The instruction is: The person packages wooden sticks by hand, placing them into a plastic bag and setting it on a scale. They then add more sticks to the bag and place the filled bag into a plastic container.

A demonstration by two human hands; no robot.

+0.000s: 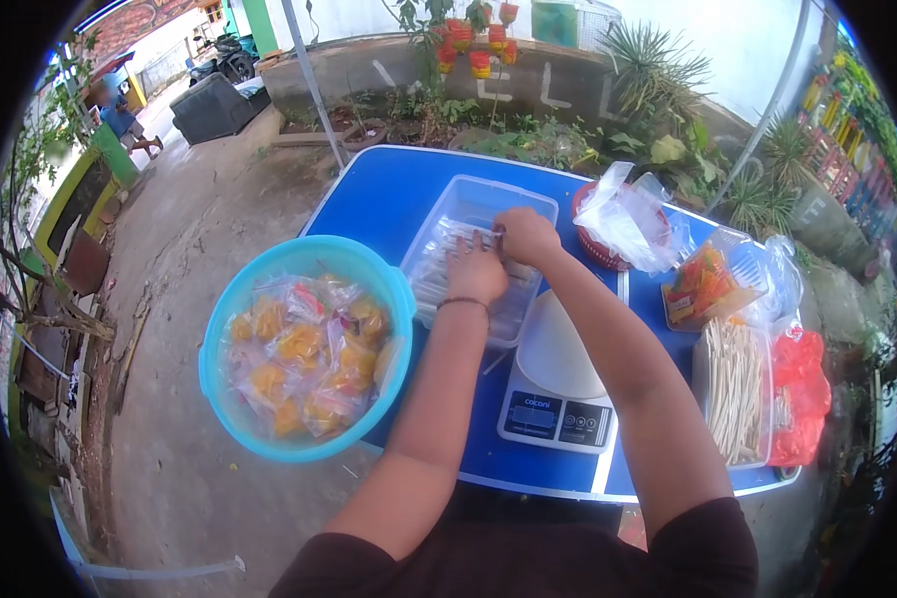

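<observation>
Nearest on the blue counter (379, 204): white kitchen scale (558, 349), partly behind the right forearm. To its left, turquoise basin (406, 299) with bagged yellow items (299, 344). To its right, clear box (763, 419) of thin wooden sticks (730, 394), red plastic bag (797, 384) alongside.

Beyond the scale: translucent tub (508, 191) containing clear packets (431, 264). Left hand (475, 271) over the tub, fingers spread on the packets. Right hand (526, 237) just beside it, fingers bent inward at the tub's right side; cannot tell whether they grip anything.

Farther: red basket (593, 244) with clear bags (613, 211); orange packets (703, 284) in an open container to its right. Background: plants (538, 149), low wall (389, 85), dark sofa (214, 105), a person (122, 122) at far left.
</observation>
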